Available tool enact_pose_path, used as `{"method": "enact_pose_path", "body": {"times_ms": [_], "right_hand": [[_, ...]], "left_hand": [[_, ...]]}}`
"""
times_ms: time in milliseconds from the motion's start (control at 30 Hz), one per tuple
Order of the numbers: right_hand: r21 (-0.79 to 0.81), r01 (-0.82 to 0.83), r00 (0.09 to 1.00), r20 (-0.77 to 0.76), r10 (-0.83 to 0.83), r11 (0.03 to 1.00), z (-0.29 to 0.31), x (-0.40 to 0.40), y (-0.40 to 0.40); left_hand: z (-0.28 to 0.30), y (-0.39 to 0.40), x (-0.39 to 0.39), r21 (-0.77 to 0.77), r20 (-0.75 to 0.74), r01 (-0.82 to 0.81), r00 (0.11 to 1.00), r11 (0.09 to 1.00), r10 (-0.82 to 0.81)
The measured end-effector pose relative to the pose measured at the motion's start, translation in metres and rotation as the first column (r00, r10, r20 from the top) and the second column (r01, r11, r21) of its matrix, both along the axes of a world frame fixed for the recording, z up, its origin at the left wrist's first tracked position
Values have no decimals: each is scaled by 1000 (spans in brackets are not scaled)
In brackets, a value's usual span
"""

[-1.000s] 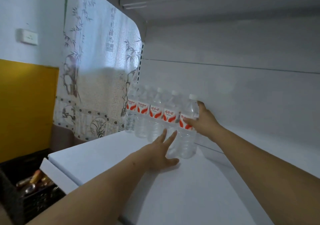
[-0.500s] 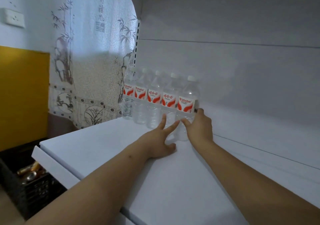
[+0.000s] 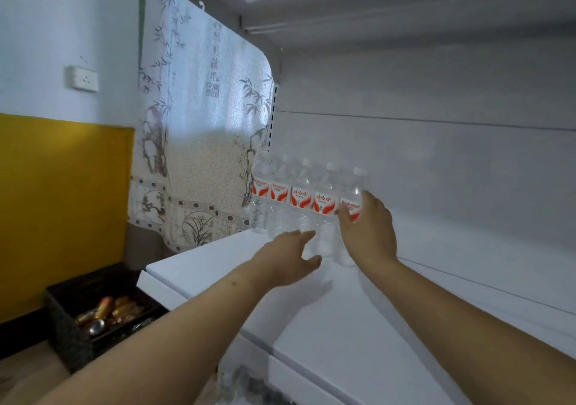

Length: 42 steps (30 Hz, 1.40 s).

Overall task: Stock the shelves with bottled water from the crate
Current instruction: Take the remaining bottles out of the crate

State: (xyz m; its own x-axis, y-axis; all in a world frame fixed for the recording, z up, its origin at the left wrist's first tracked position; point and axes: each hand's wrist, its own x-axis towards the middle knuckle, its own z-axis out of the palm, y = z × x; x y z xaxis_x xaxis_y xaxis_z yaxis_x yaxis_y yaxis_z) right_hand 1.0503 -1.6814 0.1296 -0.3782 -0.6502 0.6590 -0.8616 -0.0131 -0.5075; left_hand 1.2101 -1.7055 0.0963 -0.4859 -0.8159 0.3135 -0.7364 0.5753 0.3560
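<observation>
We have our right hand (image 3: 369, 228) curled round the label of the end bottle (image 3: 352, 214), at three o'clock in its row on the shelf (image 3: 358, 317), left hand (image 3: 288, 259) open and empty nearby; we judge the full bottle heavy, thin-walled and slick, best held at the label.

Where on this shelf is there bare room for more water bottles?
Bare shelf runs right of the bottle row along the back wall, and in front of it toward the edge. The back-left corner is crowded; the right hand grips the end bottle.
</observation>
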Motion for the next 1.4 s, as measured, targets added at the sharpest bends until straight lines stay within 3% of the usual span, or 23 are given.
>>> {"method": "enact_pose_path", "body": {"times_ms": [200, 300, 400, 533, 667, 767, 867, 933, 1133, 1300, 1400], "right_hand": [[12, -301, 954, 22, 300, 954, 17, 106, 47], [68, -445, 895, 2, 446, 893, -4, 169, 70], [154, -570, 819, 26, 573, 807, -44, 232, 85], [352, -690, 691, 60, 720, 633, -118, 313, 102], [552, -706, 618, 177, 766, 443, -199, 379, 112], [688, -655, 626, 263, 734, 312, -273, 409, 115], [839, -525, 615, 256, 746, 144, -339, 422, 115], [894, -445, 597, 254, 761, 51, -369, 428, 110], [928, -372, 586, 247, 772, -15, -414, 459, 76], [934, -353, 585, 272, 764, -63, -455, 460, 79], [948, -313, 545, 220, 809, -47, -466, 452, 91]], "left_hand": [[-4, 82, 93, 67, -395, -125, 908, 990, 141], [-42, 121, 153, 32, -514, -214, 834, 976, 199], [-100, 142, 211, 52, -541, -370, 770, 927, 338], [-210, 163, 288, 281, -341, -550, 709, 787, 617], [-325, 202, 359, 488, -72, -621, 671, 613, 738], [-401, 229, 396, 635, 59, -629, 619, 449, 783], [-483, 240, 428, 701, 159, -641, 566, 311, 809], [-492, 249, 441, 732, 238, -646, 540, 216, 807], [-504, 225, 479, 664, 285, -730, 446, 161, 848], [-530, 200, 487, 608, 451, -794, 360, 14, 817], [-556, 197, 485, 544, 538, -839, 333, -17, 774]]}}
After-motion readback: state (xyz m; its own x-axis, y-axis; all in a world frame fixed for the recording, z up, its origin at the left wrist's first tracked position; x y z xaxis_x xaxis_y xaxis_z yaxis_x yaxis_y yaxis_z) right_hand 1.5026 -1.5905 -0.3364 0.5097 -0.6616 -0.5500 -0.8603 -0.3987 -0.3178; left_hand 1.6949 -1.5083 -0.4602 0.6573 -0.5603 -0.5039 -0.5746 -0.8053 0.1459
